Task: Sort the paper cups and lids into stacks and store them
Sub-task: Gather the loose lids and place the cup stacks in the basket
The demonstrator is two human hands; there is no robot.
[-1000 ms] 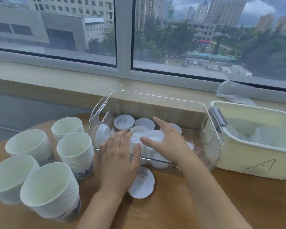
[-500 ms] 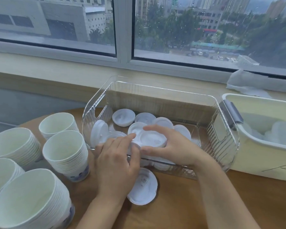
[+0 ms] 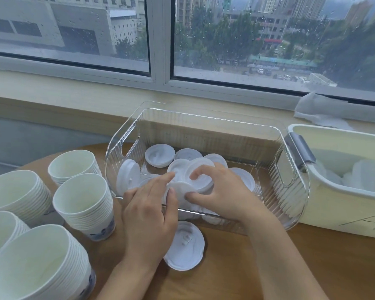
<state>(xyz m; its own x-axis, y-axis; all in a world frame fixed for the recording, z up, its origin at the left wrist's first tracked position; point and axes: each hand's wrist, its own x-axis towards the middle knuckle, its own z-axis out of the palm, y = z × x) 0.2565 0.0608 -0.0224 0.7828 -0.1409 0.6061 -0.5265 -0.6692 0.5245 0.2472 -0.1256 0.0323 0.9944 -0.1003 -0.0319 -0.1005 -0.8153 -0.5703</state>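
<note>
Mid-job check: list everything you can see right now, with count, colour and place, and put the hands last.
cup stacks: five, white, on the table's left side
clear bin: one, transparent, table centre
loose lids: several, white, inside the clear bin
lid on the table: one, white, in front of the clear bin
cream bin: one, marked A, right of the clear bin, white items inside
table: one, wooden
left hand: touches the held lids
right hand: fingers grip the held lids
</note>
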